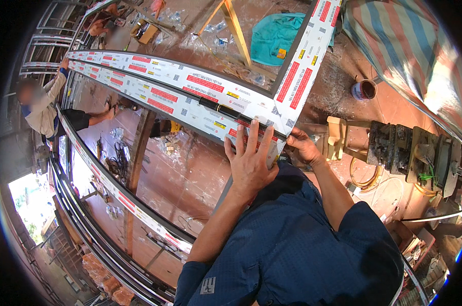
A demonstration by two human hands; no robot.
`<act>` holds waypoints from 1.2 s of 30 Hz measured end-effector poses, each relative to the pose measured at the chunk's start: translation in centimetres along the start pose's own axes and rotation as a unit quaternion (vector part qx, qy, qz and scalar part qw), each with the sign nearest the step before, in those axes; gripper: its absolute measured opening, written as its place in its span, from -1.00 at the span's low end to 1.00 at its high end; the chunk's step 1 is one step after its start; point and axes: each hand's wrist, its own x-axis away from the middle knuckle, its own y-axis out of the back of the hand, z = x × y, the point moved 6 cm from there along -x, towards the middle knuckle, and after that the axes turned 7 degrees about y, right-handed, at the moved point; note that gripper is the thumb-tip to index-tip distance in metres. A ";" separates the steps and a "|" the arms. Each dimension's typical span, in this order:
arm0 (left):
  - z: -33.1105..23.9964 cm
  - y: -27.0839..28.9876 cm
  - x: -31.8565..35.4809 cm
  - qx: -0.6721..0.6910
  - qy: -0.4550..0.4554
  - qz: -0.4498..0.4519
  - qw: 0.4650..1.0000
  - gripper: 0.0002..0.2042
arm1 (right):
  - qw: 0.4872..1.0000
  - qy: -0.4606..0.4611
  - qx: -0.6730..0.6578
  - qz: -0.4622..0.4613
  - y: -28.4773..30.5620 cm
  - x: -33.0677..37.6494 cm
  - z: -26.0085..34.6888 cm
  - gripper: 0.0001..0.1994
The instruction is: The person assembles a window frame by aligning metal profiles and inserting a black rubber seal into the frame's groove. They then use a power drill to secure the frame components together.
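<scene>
The left hand (252,171) spreads its fingers wide across the film-wrapped bar (162,97), gripping nothing; the right hand (306,148), nearer the bar's end, curls at its edge, hold impossible to tell; the long axis runs away leftward toward a co-worker (43,113).

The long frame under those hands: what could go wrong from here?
The left hand lies by the dark strip along the frame, so fingertips might get pinched. If the co-worker's hand at the far end moves it, the right hand at the near corner could be jolted. Plastic scraps on the floor could make someone slip.
</scene>
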 end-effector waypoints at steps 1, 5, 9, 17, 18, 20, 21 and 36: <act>0.0 0.0 0.0 0.002 0.000 0.002 1.000 0.06 | 1.000 -0.005 -0.005 -0.003 0.2 0.0 -0.1 -0.50; 0.0 0.0 0.0 0.006 -0.001 0.001 1.000 0.08 | 0.999 -0.023 -0.046 0.007 1.3 -0.6 -1.1 -0.50; -0.1 -0.4 0.1 -0.004 0.004 0.013 1.000 0.16 | 0.999 -0.020 0.032 -0.027 2.0 0.2 -0.4 -0.49; 0.1 0.4 0.3 0.024 -0.003 -0.009 1.000 0.20 | 0.992 0.093 -0.078 -0.014 -1.2 -0.5 0.3 -0.29; 0.1 0.3 0.3 0.020 -0.001 -0.011 1.000 0.19 | 0.992 0.094 -0.078 -0.036 -3.0 -0.7 1.4 -0.27; 0.1 0.4 0.3 0.018 0.000 -0.011 1.000 0.19 | 0.983 0.066 -0.079 -0.154 -5.1 -0.7 1.5 -0.25; 0.1 0.5 0.4 0.017 0.004 -0.007 1.000 0.18 | 0.984 0.070 -0.061 -0.155 -5.7 -1.0 1.7 -0.26; -0.3 1.0 0.6 0.018 -0.001 -0.029 0.999 0.14 | 0.976 0.120 -0.028 -0.180 -6.7 -2.4 2.2 -0.39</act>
